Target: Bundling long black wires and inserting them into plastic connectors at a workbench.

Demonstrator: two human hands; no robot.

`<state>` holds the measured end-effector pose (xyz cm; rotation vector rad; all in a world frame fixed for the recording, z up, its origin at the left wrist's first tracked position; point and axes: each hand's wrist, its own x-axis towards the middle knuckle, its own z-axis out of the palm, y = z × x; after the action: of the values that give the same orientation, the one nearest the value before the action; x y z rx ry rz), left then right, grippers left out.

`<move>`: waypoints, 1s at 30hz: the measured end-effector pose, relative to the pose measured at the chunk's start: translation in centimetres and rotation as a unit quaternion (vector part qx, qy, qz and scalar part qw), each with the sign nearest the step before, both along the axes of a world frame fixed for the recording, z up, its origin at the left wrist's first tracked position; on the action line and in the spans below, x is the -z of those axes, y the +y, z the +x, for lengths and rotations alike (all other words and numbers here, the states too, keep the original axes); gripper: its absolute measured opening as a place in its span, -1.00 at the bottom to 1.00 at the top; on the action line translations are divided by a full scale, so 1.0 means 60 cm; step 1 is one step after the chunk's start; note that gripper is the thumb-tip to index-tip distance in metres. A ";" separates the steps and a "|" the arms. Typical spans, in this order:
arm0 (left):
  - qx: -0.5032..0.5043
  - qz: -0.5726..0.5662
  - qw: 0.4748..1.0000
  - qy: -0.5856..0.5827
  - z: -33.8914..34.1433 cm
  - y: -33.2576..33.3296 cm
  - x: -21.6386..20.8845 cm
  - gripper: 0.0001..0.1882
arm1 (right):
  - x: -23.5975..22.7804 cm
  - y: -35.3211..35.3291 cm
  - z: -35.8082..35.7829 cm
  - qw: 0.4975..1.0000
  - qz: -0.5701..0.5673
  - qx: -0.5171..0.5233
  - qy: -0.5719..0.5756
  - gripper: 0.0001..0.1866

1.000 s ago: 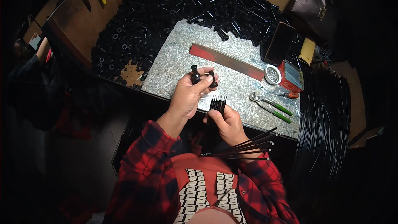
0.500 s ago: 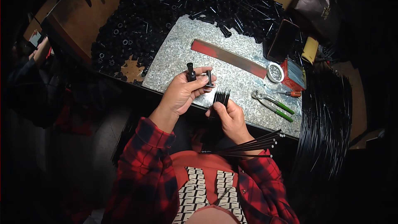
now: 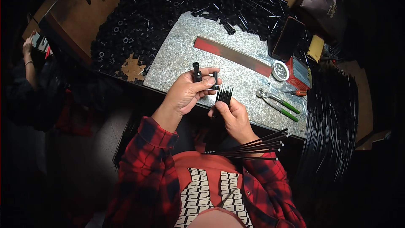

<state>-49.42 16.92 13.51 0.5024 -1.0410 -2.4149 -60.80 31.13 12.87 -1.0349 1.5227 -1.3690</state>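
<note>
Between the fingers of my left hand (image 3: 182, 92) are black cylindrical plastic parts. One flanged black part (image 3: 196, 71) stands up by the index finger, and a second, slimmer black part (image 3: 215, 77) is pinched at the fingertips. My right hand (image 3: 235, 120) is closed around a bundle of thin black rods (image 3: 224, 97), whose pale thin tips point up. These tips are right beside the pinched part; whether one of them touches it I cannot tell. Several longer black rods with light ends (image 3: 270, 144) fan out over my right wrist.
A speckled board (image 3: 168, 69) carries a red-brown bar (image 3: 232, 56), a small white cup (image 3: 280, 71), a red box (image 3: 298, 74), a screwdriver (image 3: 298, 93) and green-handled pincers (image 3: 278, 104). Black parts (image 3: 139, 21) are heaped behind. Long black rods (image 3: 331, 122) hang at right. Another person's hand (image 3: 28, 46) shows far left.
My left hand has shifted slightly right, bringing the pinched part closer to the rod tips. The bundle has moved slightly up and left. At the far left, the other person's hand has moved.
</note>
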 end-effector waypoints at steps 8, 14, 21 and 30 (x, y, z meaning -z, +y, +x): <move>0.038 -0.010 0.999 0.010 0.000 -0.004 0.004 -0.62 | 0.000 -0.001 -0.002 1.000 -0.003 -0.009 -0.006 -0.76; 0.069 -0.016 0.996 0.056 0.003 -0.009 0.013 -0.63 | -0.002 -0.001 -0.001 1.000 -0.008 -0.010 0.006 -0.77; 0.060 0.007 0.996 0.071 0.018 -0.005 0.030 -0.62 | 0.005 -0.003 -0.003 1.000 -0.012 0.006 0.001 -0.76; 0.002 -0.183 0.983 -0.004 0.021 0.036 0.001 -0.61 | 0.010 -0.002 -0.003 0.999 -0.021 0.022 0.016 -0.78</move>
<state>-48.16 19.08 13.44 0.3807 -1.4497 -2.1521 -60.99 31.03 12.25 -1.0594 1.5531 -1.4263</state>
